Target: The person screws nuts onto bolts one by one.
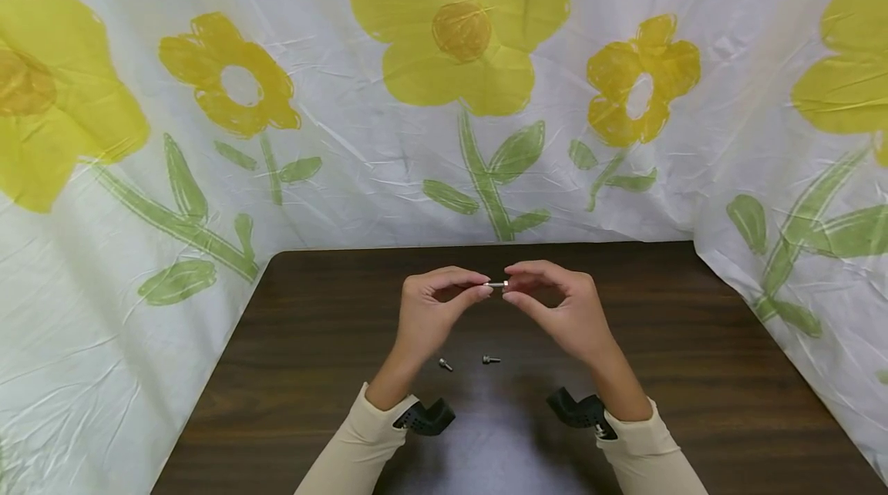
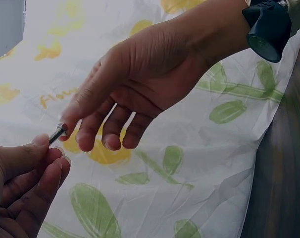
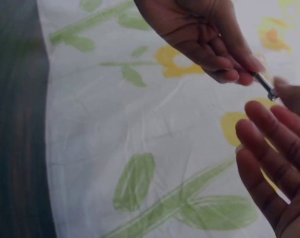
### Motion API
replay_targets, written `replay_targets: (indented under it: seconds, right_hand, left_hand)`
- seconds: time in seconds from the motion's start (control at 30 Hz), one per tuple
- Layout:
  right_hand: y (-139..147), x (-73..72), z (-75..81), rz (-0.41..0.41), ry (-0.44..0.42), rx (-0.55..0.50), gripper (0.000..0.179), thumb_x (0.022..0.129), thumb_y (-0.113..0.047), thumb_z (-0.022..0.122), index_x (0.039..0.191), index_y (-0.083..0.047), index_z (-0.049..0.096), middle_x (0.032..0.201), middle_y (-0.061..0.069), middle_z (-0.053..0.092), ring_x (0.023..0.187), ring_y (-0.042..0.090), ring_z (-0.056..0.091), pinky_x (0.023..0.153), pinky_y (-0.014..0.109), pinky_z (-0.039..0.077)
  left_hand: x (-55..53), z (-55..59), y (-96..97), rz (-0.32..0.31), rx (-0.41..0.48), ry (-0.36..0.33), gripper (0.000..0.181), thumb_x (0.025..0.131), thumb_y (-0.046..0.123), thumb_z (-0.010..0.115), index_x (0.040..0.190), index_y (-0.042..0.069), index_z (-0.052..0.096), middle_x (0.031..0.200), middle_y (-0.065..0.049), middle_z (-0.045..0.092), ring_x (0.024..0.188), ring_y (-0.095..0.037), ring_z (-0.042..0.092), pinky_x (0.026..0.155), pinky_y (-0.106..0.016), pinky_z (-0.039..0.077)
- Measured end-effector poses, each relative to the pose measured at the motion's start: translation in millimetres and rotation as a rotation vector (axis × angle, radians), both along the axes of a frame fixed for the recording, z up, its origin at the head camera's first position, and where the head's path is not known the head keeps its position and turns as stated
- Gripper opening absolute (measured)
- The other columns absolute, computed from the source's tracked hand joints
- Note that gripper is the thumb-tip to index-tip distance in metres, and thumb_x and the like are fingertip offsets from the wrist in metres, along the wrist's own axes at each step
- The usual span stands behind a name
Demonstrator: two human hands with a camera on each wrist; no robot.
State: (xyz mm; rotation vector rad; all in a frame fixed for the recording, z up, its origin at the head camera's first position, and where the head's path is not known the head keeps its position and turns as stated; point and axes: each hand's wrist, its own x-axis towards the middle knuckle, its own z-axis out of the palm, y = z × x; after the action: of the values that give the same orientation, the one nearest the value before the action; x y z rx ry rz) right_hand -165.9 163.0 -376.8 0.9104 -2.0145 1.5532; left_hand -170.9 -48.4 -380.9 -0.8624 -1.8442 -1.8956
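My left hand (image 1: 428, 313) pinches a small silver bolt (image 1: 496, 284) between thumb and fingertips, held up over the table and pointing toward the other hand. The wider, nut-like end of the bolt (image 2: 57, 134) sticks out from the left fingertips. My right hand (image 1: 570, 314) is at that end, its thumb and index finger spread above and below it with a gap between them. In the right wrist view, the right fingers (image 3: 271, 144) are extended and apart, with the thumb close to the bolt's wide end.
Two more small metal bolts lie on the dark wooden table (image 1: 291, 372): one bolt (image 1: 445, 364) near the left wrist, another bolt (image 1: 491, 360) to its right. A white curtain (image 1: 388, 194) with yellow flowers hangs behind and beside the table. Each wrist wears a black camera mount (image 1: 426, 417).
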Motion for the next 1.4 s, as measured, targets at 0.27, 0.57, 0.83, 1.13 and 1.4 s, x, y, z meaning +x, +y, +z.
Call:
replay_targets:
  seconds: [0.27,0.57,0.83,1.13,1.4]
  right_hand:
    - [-2,0.4,-0.8,-0.002,0.05,-0.009,0.027,0.079,0.012,0.081,0.1,-0.005,0.078,0.09,0.006,0.076,0.077,0.015,0.072,0.068,0.026,0.059]
    - [-6,3.8,-2.5,0.003,-0.048,0.018,0.013,0.091,0.007,0.07,0.09,-0.006,0.072,0.078,0.003,0.072,0.071,0.014,0.068,0.065,0.025,0.057]
    - [-12,5.8,-3.4,-0.05,-0.046,0.038,0.039,0.1,-0.001,0.061,0.066,-0.019,0.064,0.06,-0.007,0.062,0.048,0.007,0.042,0.043,0.023,0.033]
    - [-4,6.0,-1.2,-0.029,-0.037,0.024,0.018,0.09,0.004,0.073,0.101,-0.01,0.073,0.081,-0.002,0.073,0.072,0.012,0.068,0.066,0.025,0.056]
    - [-1,5.4,0.3,-0.02,0.033,0.034,0.025,0.08,0.008,0.082,0.1,-0.008,0.078,0.09,0.003,0.077,0.08,0.013,0.072,0.069,0.021,0.057]
  left_hand:
    - [-0.4,-1.2,-0.3,-0.023,0.006,-0.012,0.009,0.085,-0.003,0.079,0.094,-0.002,0.078,0.089,-0.011,0.076,0.078,-0.022,0.072,0.068,-0.042,0.062]
    - [2.3,-0.6,1.3,-0.028,-0.01,-0.019,0.009,0.085,-0.001,0.079,0.094,-0.002,0.078,0.089,-0.01,0.076,0.077,-0.021,0.072,0.068,-0.038,0.062]
    - [3.4,-1.8,3.4,-0.038,-0.012,-0.013,0.009,0.085,-0.001,0.079,0.094,-0.004,0.078,0.089,-0.01,0.076,0.078,-0.021,0.073,0.068,-0.045,0.061]
    - [2.7,-1.4,2.2,-0.017,-0.003,0.001,0.01,0.084,-0.002,0.08,0.093,-0.006,0.077,0.089,-0.01,0.076,0.076,-0.02,0.072,0.067,-0.039,0.062]
    - [1.9,-1.3,0.4,-0.023,0.006,0.011,0.01,0.084,-0.004,0.079,0.094,-0.002,0.078,0.089,-0.011,0.076,0.077,-0.021,0.072,0.067,-0.037,0.062]
